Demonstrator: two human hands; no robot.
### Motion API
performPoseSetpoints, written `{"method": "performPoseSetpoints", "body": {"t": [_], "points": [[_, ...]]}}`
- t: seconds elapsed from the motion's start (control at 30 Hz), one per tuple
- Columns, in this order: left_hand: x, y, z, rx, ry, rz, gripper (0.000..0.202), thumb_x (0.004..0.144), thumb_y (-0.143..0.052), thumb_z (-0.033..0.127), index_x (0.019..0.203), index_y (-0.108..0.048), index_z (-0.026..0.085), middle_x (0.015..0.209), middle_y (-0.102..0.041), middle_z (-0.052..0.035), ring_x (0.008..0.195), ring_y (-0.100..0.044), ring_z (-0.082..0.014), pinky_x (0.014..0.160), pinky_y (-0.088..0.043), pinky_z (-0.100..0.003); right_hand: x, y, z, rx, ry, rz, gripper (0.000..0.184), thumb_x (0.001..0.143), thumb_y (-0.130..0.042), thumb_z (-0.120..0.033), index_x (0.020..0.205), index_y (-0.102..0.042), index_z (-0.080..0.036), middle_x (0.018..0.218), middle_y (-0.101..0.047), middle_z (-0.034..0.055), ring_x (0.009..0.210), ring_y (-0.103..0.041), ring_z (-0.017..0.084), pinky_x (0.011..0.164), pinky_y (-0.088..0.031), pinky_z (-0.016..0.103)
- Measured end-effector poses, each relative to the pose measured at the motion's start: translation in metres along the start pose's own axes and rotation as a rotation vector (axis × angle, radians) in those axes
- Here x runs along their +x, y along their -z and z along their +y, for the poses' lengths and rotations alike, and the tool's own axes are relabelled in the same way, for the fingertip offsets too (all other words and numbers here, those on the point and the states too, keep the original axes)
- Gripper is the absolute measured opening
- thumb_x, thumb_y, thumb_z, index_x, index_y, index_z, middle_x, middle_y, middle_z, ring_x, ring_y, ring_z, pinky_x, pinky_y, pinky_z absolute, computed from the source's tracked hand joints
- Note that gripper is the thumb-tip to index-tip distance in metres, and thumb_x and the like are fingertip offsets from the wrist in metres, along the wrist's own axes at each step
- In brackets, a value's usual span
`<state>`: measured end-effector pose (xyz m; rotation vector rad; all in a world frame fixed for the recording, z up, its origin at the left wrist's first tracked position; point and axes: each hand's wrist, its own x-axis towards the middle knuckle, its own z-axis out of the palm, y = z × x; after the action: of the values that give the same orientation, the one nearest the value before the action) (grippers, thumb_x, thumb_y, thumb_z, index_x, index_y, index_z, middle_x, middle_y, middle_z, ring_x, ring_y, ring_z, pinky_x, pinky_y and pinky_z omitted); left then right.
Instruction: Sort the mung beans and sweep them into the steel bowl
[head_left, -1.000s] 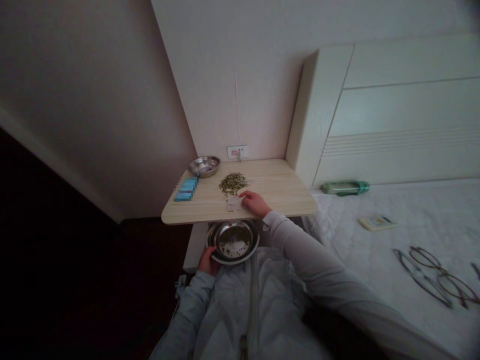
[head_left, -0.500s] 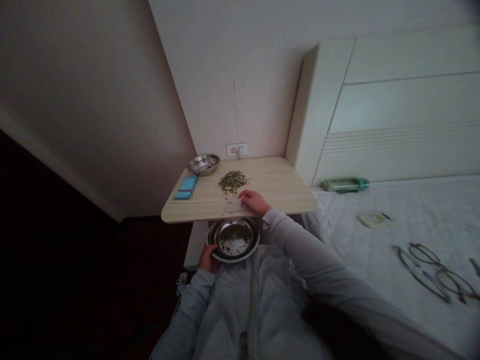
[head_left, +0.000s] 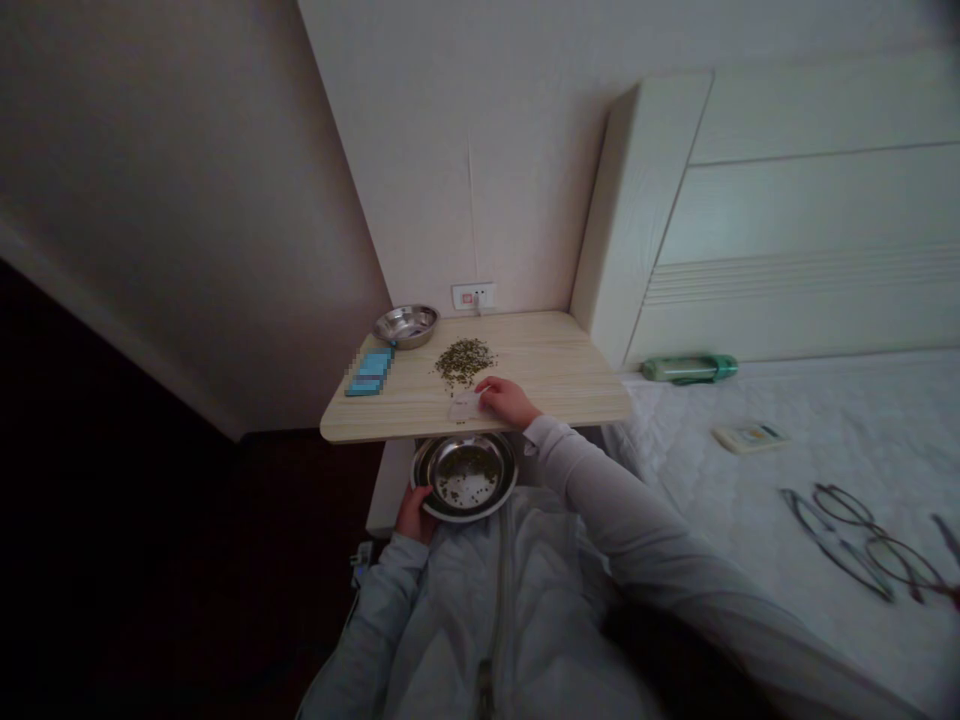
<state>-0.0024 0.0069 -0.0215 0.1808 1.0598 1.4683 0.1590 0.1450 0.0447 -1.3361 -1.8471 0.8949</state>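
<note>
My left hand grips the rim of a steel bowl held just below the front edge of a small wooden table; the bowl has some small green bits in it. My right hand rests on the tabletop, fingers closed on a small white card near the front edge. A pile of small green bits lies just beyond the card.
A second steel bowl and a blue flat object sit at the table's left. A wall socket is behind. To the right is a bed with a green bottle, a small box and eyeglasses.
Almost nothing has moved; the view has shifted slightly and both hands stay where they were.
</note>
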Motion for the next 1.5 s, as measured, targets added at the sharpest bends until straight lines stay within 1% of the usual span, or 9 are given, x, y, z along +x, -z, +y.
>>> {"method": "performPoseSetpoints", "body": {"t": [0.2, 0.33, 0.47, 0.63, 0.77, 0.93, 1.13, 1.33, 1.5], "points": [[0.001, 0.002, -0.001, 0.043, -0.039, -0.001, 0.011, 0.056, -0.052, 0.009, 0.063, -0.052, 0.018, 0.064, -0.061, 0.0007, 0.073, -0.058, -0.0181, 0.064, -0.046, -0.029, -0.001, 0.000, 0.000, -0.008, 0.014, -0.007, 0.021, 0.061, -0.045, -0.016, 0.076, -0.059, -0.018, 0.058, -0.059, -0.0037, 0.060, -0.048, 0.010, 0.057, -0.033, 0.020], [-0.001, 0.000, 0.000, 0.041, -0.033, -0.007, 0.011, 0.054, -0.052, 0.009, 0.062, -0.052, 0.017, 0.064, -0.061, 0.0006, 0.071, -0.058, -0.0174, 0.065, -0.046, -0.030, -0.001, 0.000, 0.002, 0.005, 0.016, -0.023, 0.021, 0.061, -0.044, -0.016, 0.076, -0.058, -0.018, 0.058, -0.059, -0.0037, 0.059, -0.048, 0.010, 0.057, -0.034, 0.020], [-0.001, -0.001, 0.000, 0.041, -0.030, -0.018, 0.013, 0.053, -0.053, 0.010, 0.064, -0.054, 0.018, 0.063, -0.061, 0.0005, 0.070, -0.058, -0.0174, 0.064, -0.046, -0.029, 0.000, 0.000, 0.003, -0.029, 0.017, -0.006, 0.020, 0.060, -0.045, -0.017, 0.074, -0.059, -0.017, 0.057, -0.057, -0.0037, 0.059, -0.047, 0.010, 0.056, -0.033, 0.020], [0.000, -0.001, 0.000, 0.041, -0.040, 0.006, 0.011, 0.052, -0.053, 0.010, 0.057, -0.052, 0.019, 0.057, -0.059, 0.0011, 0.066, -0.057, -0.0171, 0.062, -0.045, -0.028, 0.001, 0.001, 0.005, -0.019, 0.028, -0.003, 0.020, 0.060, -0.045, -0.018, 0.074, -0.059, -0.017, 0.057, -0.057, -0.0036, 0.060, -0.046, 0.010, 0.057, -0.033, 0.020], [0.000, -0.001, 0.000, 0.042, -0.040, 0.016, 0.012, 0.052, -0.053, 0.009, 0.058, -0.053, 0.019, 0.058, -0.059, 0.0009, 0.063, -0.057, -0.0161, 0.061, -0.046, -0.028, 0.001, 0.000, 0.006, 0.009, 0.042, 0.001, 0.019, 0.062, -0.043, -0.019, 0.074, -0.058, -0.016, 0.054, -0.055, -0.0035, 0.058, -0.046, 0.010, 0.057, -0.033, 0.020], [0.001, -0.001, 0.000, 0.032, -0.055, -0.014, 0.015, 0.052, -0.052, 0.008, 0.062, -0.054, 0.019, 0.063, -0.061, 0.0006, 0.070, -0.058, -0.0173, 0.064, -0.046, -0.028, 0.001, 0.000, 0.008, 0.025, 0.043, 0.006, 0.018, 0.062, -0.043, -0.019, 0.073, -0.058, -0.016, 0.052, -0.054, -0.0035, 0.055, -0.046, 0.009, 0.056, -0.033, 0.020], [-0.002, -0.001, 0.000, 0.029, -0.035, -0.029, 0.014, 0.053, -0.052, 0.008, 0.062, -0.054, 0.018, 0.066, -0.063, -0.0003, 0.076, -0.058, -0.0186, 0.067, -0.046, -0.029, 0.002, -0.001, 0.010, 0.028, 0.061, 0.019, 0.017, 0.064, -0.043, -0.021, 0.070, -0.057, -0.015, 0.052, -0.053, -0.0037, 0.054, -0.045, 0.009, 0.057, -0.033, 0.020], [-0.004, -0.003, 0.002, 0.047, -0.023, -0.004, 0.013, 0.053, -0.051, 0.008, 0.061, -0.053, 0.018, 0.067, -0.062, -0.0005, 0.077, -0.058, -0.0195, 0.065, -0.046, -0.029, 0.002, -0.001, 0.010, 0.038, 0.044, 0.006, 0.017, 0.064, -0.043, -0.021, 0.070, -0.057, -0.015, 0.051, -0.053, -0.0039, 0.053, -0.044, 0.009, 0.056, -0.033, 0.020], [-0.003, -0.003, 0.002, 0.065, -0.040, 0.000, 0.014, 0.052, -0.052, 0.009, 0.062, -0.053, 0.019, 0.070, -0.062, -0.0010, 0.079, -0.057, -0.0204, 0.064, -0.046, -0.029, 0.003, -0.002, 0.013, 0.096, 0.033, 0.030, 0.017, 0.063, -0.042, -0.021, 0.069, -0.056, -0.016, 0.051, -0.052, -0.0041, 0.053, -0.044, 0.009, 0.056, -0.034, 0.020]]}}
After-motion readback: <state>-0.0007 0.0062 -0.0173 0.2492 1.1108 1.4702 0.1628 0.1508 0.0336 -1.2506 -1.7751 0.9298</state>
